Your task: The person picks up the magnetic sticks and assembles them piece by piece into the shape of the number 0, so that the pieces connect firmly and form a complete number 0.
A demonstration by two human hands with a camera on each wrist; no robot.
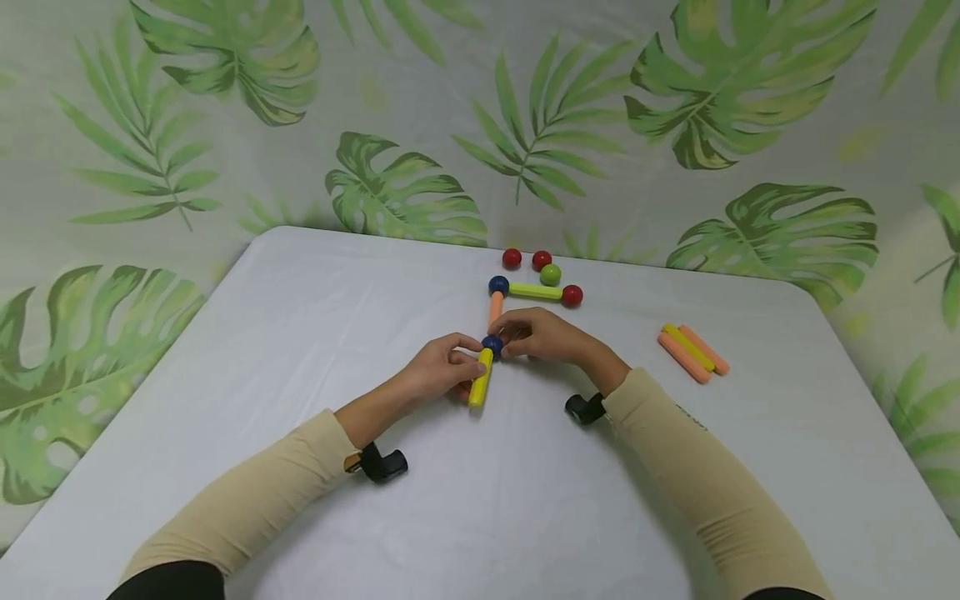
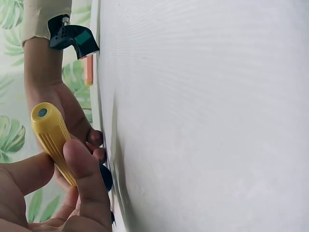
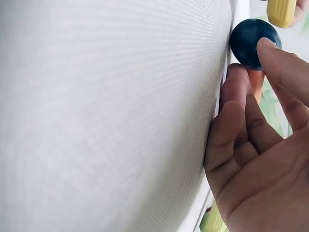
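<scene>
My left hand (image 1: 435, 367) pinches a ribbed yellow stick (image 1: 480, 387) between thumb and fingers; a small grey disc shows in its end in the left wrist view. The stick's far end is close to a dark blue ball (image 1: 492, 344); whether they touch, I cannot tell. My right hand (image 1: 551, 335) holds that ball, thumb (image 3: 277, 58) against its side. From the ball an orange stick (image 1: 496, 308), partly behind the right fingers, runs to a second blue ball (image 1: 498, 285). A lime-green stick (image 1: 535, 291) links this one to a red ball (image 1: 572, 295) on the right.
Beyond the joined pieces lie two loose red balls (image 1: 512, 258) and a green ball (image 1: 551, 275), near the far edge of the white table (image 1: 300, 292). Two orange sticks (image 1: 684, 358) with a yellow stick (image 1: 688, 347) between them lie to the right. Leaf-patterned cloth (image 1: 405, 192) hangs behind.
</scene>
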